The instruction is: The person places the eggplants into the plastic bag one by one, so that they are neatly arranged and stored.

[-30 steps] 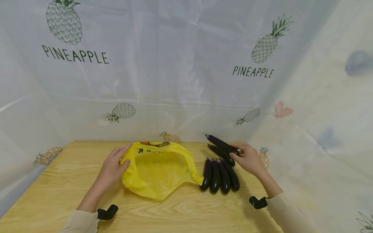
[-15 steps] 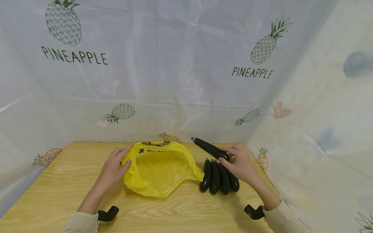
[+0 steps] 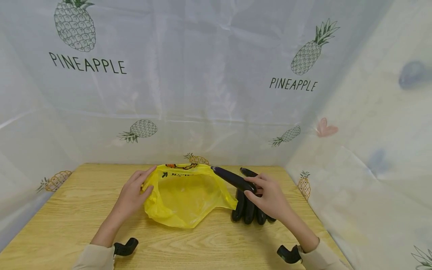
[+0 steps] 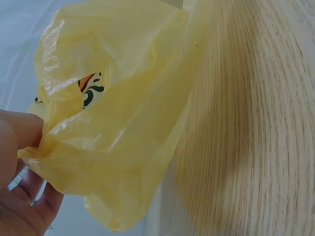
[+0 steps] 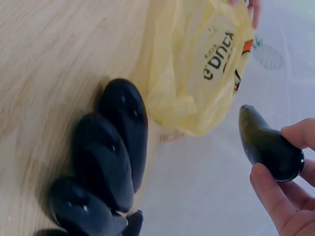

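Note:
A yellow plastic bag (image 3: 185, 198) stands with its mouth spread wide on the table. At its left edge my left hand (image 3: 133, 191) pinches the film between thumb and fingers; the left wrist view shows that grip on the bag (image 4: 118, 123) up close. My right hand (image 3: 266, 195) holds a dark purple eggplant (image 3: 233, 179) by its thick end, the stem end pointing toward the bag's right rim. Below that hand several eggplants (image 3: 238, 210) lie side by side, partly hidden by it. Another eggplant (image 3: 248, 172) lies behind them, mostly covered by the hand.
The wooden table (image 3: 216, 247) ends at a pale plastic curtain (image 3: 209, 93) printed with pineapples, and a similar sheet (image 3: 368, 157) rises at the right. Each wrist wears a black camera mount, such as the right one (image 3: 289, 254).
My right hand has lifted the rearmost eggplant off the table and carried it left to the bag's right rim. The left hand has stayed on the bag's edge.

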Action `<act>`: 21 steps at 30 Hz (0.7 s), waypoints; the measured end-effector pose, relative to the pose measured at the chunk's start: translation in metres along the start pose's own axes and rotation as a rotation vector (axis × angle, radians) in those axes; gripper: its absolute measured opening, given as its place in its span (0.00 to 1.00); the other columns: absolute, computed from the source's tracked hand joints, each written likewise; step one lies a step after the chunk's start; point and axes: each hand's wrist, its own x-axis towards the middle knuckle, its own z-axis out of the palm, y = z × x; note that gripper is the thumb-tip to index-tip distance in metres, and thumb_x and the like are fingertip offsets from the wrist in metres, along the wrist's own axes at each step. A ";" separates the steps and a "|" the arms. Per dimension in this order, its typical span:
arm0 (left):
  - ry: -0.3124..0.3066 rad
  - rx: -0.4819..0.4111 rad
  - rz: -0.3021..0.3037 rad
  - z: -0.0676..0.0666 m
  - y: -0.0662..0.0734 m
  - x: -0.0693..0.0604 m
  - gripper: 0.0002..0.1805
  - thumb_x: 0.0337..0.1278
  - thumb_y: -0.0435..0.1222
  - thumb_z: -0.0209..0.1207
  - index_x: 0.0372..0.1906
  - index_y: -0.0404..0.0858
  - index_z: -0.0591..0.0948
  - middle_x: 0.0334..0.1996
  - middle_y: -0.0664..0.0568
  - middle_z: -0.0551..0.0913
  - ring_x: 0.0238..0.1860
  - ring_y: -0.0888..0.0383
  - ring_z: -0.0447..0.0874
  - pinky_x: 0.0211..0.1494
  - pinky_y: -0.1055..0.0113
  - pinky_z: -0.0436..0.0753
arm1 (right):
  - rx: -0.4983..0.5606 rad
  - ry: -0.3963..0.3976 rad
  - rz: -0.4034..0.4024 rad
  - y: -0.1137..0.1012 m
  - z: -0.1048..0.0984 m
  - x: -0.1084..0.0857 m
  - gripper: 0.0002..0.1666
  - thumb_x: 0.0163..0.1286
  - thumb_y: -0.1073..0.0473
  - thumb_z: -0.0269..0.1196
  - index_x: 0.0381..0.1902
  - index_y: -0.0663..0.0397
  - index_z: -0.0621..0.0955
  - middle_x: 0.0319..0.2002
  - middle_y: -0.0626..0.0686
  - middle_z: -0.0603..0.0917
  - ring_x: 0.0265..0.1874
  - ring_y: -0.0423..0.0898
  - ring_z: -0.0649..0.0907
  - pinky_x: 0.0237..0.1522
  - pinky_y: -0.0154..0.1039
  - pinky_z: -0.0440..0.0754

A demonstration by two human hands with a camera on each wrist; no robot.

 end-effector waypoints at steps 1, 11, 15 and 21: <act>-0.006 -0.001 -0.005 0.000 0.000 0.000 0.40 0.64 0.23 0.68 0.80 0.41 0.71 0.56 0.42 0.79 0.36 0.56 0.69 0.34 0.66 0.72 | 0.004 -0.003 -0.002 -0.002 0.002 0.000 0.22 0.66 0.63 0.77 0.58 0.55 0.89 0.40 0.49 0.81 0.26 0.34 0.76 0.31 0.32 0.81; -0.014 0.000 -0.021 0.000 -0.003 0.001 0.40 0.65 0.25 0.68 0.81 0.41 0.70 0.57 0.43 0.79 0.37 0.55 0.71 0.37 0.64 0.74 | 0.020 -0.042 0.026 -0.016 0.022 0.002 0.22 0.65 0.61 0.78 0.57 0.53 0.90 0.40 0.46 0.80 0.26 0.32 0.74 0.32 0.31 0.80; -0.019 -0.008 -0.022 0.000 -0.002 0.001 0.40 0.66 0.25 0.67 0.80 0.41 0.70 0.56 0.44 0.79 0.36 0.56 0.70 0.35 0.65 0.73 | 0.002 -0.038 -0.004 -0.020 0.030 0.004 0.22 0.64 0.62 0.78 0.56 0.53 0.90 0.38 0.45 0.79 0.26 0.33 0.71 0.30 0.31 0.77; -0.033 -0.020 -0.024 -0.002 0.001 0.002 0.39 0.66 0.25 0.67 0.80 0.40 0.70 0.56 0.44 0.79 0.35 0.56 0.66 0.33 0.66 0.70 | -0.014 -0.052 -0.015 -0.019 0.044 0.006 0.21 0.66 0.60 0.77 0.57 0.52 0.90 0.39 0.44 0.79 0.25 0.34 0.70 0.30 0.31 0.75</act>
